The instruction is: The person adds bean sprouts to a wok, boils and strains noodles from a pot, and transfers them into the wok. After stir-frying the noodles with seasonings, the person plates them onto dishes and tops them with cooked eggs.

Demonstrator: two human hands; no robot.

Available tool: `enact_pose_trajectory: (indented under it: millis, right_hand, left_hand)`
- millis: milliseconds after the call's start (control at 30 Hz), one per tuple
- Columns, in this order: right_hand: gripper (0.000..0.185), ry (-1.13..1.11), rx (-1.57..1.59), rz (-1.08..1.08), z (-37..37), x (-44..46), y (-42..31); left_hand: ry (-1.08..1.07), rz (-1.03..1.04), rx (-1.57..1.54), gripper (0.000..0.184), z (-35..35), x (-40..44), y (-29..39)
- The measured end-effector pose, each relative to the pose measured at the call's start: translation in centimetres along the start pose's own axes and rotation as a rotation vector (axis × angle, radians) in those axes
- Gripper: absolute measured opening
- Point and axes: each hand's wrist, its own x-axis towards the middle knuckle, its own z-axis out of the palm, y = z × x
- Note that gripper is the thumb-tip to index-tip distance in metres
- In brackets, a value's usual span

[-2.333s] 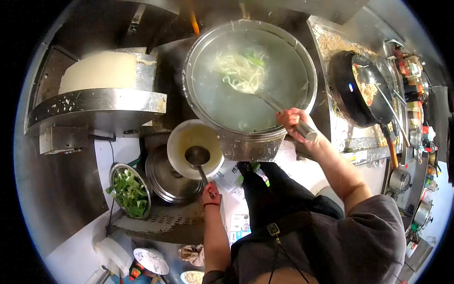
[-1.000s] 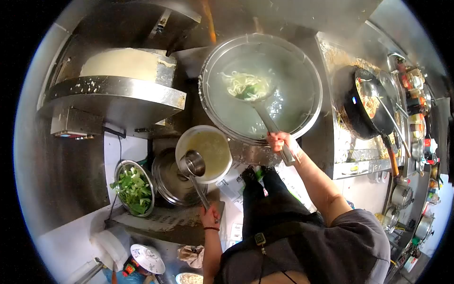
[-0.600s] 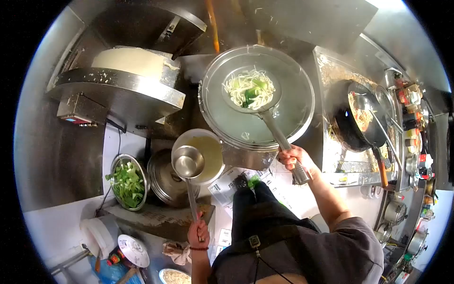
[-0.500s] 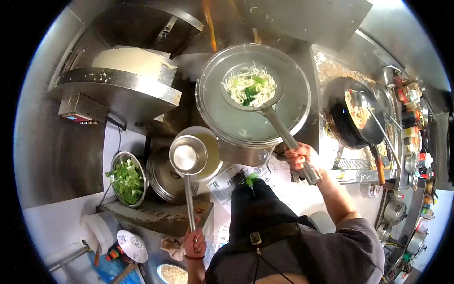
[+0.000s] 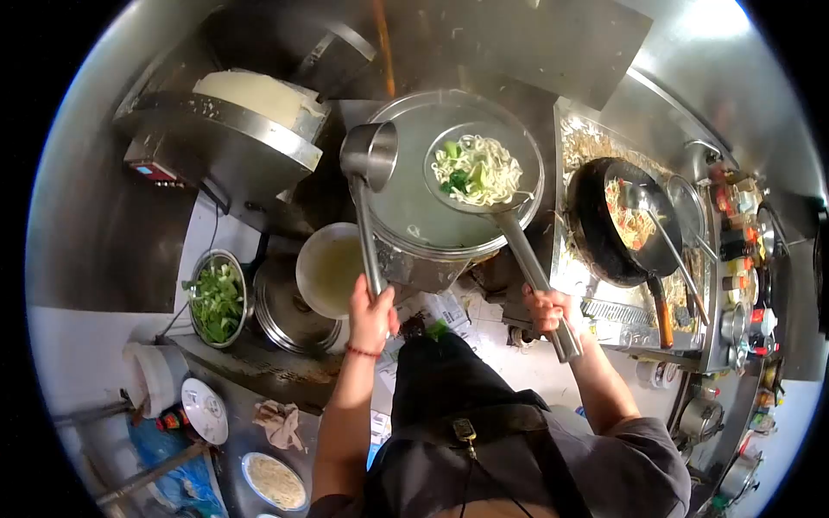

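Observation:
My left hand is closed around the long handle of a metal ladle. The ladle's bowl is tilted over the left rim of a large pot of cloudy liquid. In my right hand is the thick handle of a strainer, gripped with the fingers wrapped round. White noodles and some green leaves lie in the strainer, over the pot. I cannot tell whether the strainer's underside touches the liquid. Left of the pot's base stands a bowl of pale broth.
At right, a black wok with stir-fried food sits on the stove. A metal bowl of chopped greens and a lidded pot stand at left. Below them is a bowl of pale food. A slicing-like machine stands upper left.
My left hand has moved up and forward, bringing the ladle from above the broth bowl to the large pot's left rim. The strainer with noodles has shifted slightly within the view.

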Motion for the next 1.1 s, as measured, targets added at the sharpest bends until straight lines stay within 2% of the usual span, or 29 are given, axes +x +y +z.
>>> enact_pose_trajectory:
  millis: [33, 100, 200, 300, 433, 500, 567, 700, 767, 900, 1000, 1100]
  right_hand:
    - [0.011, -0.03, -0.056, -0.013, 0.2, -0.6, 0.2]
    - [0.012, 0.021, -0.041, 0.007, 2.3, -1.9, 0.3]
    - [0.015, 0.067, -0.142, -0.018, 3.9, -2.9, 0.5]
    - [0.017, 0.104, -0.172, -0.033, 5.5, -3.3, 2.1]
    - [0.022, 0.094, -0.222, -0.017, 8.2, -4.6, 5.5]
    - [0.026, 0.154, -0.257, 0.031, 9.6, -5.5, 7.8]
    - [0.028, 0.121, -0.207, 0.102, 10.2, -6.1, 10.3]
    - [0.028, -0.016, -0.043, 0.293, 10.5, -4.8, 14.2]
    - [0.032, -0.127, 0.013, 0.366, 8.4, -2.3, 16.5]
    - [0.027, -0.133, 0.055, 0.513, 5.4, 5.2, 19.7]
    - [0.024, -0.098, 0.07, 0.56, 1.7, 12.2, 21.2]
    - [0.011, -0.011, 0.048, 0.61, -4.7, 21.1, 22.6]
  left_hand:
    - [0.046, -0.026, 0.013, 0.013, 1.0, 1.2, -0.4]
    - [0.01, -0.044, -0.068, 0.013, 2.1, 3.0, -1.7]
    - [-0.021, -0.256, -0.345, 0.01, 3.7, 3.4, -2.4]
    - [-0.24, -0.434, -0.843, 0.006, 3.9, 3.2, -4.2]
    - [-0.539, -0.548, -1.346, 0.028, 1.9, 0.1, -4.8]
    - [-0.635, -0.52, -1.443, 0.037, -0.6, -2.8, -4.5]
    - [-0.68, -0.51, -1.499, 0.04, -4.1, -6.2, -4.3]
    - [-0.547, -0.414, -1.421, 0.042, -11.4, -13.2, -2.6]
    - [-0.426, -0.347, -1.393, 0.042, -14.8, -15.5, -2.7]
    - [-0.239, -0.237, -1.39, 0.037, -21.0, -17.2, -5.8]
    - [0.311, -0.131, -0.979, 0.027, -23.8, -17.2, -8.4]
    - [0.469, -0.09, -0.984, 0.026, -26.9, -16.8, -10.6]
